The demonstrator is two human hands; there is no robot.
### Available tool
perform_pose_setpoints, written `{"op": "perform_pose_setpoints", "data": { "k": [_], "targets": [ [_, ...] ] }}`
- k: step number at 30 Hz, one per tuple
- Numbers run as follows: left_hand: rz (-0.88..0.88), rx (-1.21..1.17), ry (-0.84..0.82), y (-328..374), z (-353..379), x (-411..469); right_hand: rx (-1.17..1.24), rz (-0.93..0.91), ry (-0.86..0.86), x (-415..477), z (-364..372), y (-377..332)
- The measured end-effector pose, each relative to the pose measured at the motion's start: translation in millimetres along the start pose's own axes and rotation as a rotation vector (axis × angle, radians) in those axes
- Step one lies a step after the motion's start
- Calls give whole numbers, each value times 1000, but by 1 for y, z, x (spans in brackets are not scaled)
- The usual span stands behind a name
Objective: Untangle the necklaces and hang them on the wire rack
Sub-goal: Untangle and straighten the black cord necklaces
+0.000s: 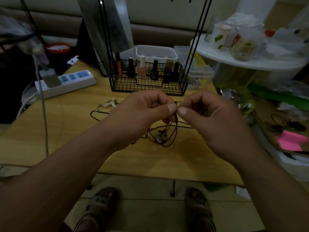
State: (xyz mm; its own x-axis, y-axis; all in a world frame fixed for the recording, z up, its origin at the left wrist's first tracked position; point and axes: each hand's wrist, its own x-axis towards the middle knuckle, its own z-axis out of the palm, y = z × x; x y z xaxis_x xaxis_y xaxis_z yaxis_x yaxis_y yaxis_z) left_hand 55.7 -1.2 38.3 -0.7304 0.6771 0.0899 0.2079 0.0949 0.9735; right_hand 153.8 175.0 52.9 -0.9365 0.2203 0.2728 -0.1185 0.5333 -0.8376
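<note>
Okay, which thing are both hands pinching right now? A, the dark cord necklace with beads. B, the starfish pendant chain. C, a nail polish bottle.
A: the left hand and right hand both pinch the dark cord necklace, its beaded loops hanging below the thumbs.

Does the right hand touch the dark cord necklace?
Touching: the head view shows the right hand pinching the dark cord necklace at its thumb tip, loops hanging below.

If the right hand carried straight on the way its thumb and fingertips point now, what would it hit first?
Probably the left hand. The right hand points across at it, both pinching the dark cord necklace, and their thumb tips look nearly touching.
</note>
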Motion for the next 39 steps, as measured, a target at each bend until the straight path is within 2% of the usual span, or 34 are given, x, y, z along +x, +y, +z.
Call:
{"op": "perform_pose_setpoints", "data": {
  "k": [10,20,30,39],
  "targets": [
    [-26,37,2,3,2,0,-82,-63,60,1,1,5],
    [-29,205,33,6,6,-3,-227,-117,-12,-1,0,7],
    [20,190,-44,5,2,-5,-157,-102,-11,1,1,10],
    [28,222,10,0,3,-3,-185,-120,-31,-1,2,11]
  ]
}}
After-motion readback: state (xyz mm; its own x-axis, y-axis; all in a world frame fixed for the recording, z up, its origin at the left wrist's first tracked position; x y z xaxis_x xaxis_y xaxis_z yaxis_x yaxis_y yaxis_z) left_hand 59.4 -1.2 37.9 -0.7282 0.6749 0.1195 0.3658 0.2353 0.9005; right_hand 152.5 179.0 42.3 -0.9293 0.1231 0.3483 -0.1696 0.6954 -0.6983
